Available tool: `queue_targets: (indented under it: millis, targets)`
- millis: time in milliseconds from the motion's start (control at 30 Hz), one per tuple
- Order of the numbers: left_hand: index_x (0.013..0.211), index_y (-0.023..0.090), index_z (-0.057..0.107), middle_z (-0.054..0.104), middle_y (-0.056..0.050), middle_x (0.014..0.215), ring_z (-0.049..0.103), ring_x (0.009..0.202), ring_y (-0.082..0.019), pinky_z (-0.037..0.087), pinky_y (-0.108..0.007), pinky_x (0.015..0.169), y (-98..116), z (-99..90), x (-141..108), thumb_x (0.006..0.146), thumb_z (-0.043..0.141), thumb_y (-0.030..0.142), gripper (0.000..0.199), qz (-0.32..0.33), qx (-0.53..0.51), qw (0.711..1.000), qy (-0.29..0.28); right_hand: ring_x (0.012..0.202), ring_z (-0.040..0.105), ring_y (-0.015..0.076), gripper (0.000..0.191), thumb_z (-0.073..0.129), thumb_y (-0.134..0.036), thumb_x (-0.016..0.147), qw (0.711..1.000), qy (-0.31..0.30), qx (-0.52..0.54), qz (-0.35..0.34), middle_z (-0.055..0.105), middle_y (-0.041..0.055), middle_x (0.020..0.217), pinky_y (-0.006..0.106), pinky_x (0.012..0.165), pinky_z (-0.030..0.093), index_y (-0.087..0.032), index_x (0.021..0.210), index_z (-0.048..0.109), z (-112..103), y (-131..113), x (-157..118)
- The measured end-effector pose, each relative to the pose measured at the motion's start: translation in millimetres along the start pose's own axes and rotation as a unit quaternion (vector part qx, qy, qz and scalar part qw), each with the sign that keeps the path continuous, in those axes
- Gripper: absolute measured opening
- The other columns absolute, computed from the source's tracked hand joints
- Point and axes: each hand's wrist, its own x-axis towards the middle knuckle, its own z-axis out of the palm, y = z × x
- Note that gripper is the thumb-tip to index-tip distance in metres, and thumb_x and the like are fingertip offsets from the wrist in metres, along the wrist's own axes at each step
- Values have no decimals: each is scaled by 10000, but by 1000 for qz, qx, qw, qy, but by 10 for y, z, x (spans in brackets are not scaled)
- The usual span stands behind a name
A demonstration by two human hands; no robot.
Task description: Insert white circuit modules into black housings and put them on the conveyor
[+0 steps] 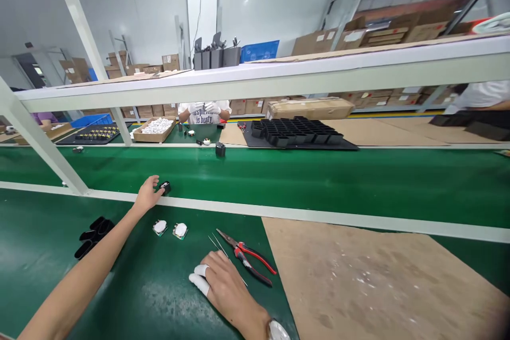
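Left hand (149, 194) out over the white rail (223, 209), fingers parted, thumb right at the small black housing (166, 187) on the green belt (319, 183) — contact, I can't tell! Right hand (228, 282) low over the table (167, 297), fingers curled, white covers on two fingertips, tweezers (215, 243) running beneath it; whether it grips them, I can't tell. Red-and-black pliers (241, 253) lie just beside — and two white-topped boards (180, 230) sit between the hands.

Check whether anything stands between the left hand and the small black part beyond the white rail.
Nothing visible does: the left hand reaches over the white rail, thumb touching or nearly touching the small black part.
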Motion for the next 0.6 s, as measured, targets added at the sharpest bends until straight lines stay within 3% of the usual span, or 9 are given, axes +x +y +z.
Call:
queue_targets:
  millis: [133,267,367,467,600]
  targets:
    - [1117,172,701,744,-154,1242,750,1054,-298,631,-441,921,52,-552,-211,896,738,467,370,31,-6,999,21,771,597,208,216,506,-147,1074,1000,16,-15,2,672,43,847,373,745,467,-192,901,629,-39,32,11]
    - [1100,208,719,752,-103,1247,764,961,-257,626,-426,938,103,-1294,-565,912,701,595,431,36,7,999,36,1027,650,257,348,417,-21,1032,997,59,-40,14,706,150,1185,400,865,520,-109,1304,615,-79,106,3]
    - [1126,244,739,756,-80,1226,745,1017,-269,620,-417,942,77,-1691,-932,949,679,604,406,72,74,994,-23,1040,659,275,366,451,-28,1021,996,66,-55,8,705,154,1206,420,867,536,-118,1341,605,-70,149,-8]
    - [959,254,785,728,-100,1267,655,1231,-345,577,-489,1041,-118,-1847,-1316,963,663,610,376,136,190,967,-102,983,677,272,325,495,-73,1035,997,57,-53,9,715,140,1162,422,839,552,-136,1333,608,-43,138,-2]
    - [868,230,790,636,-145,1442,453,1460,-456,519,-634,1102,-510,-1781,-1712,925,709,625,407,164,265,941,-131,1014,693,284,317,520,-175,1065,997,20,-61,38,709,149,1177,430,846,584,-134,1374,575,7,107,50]
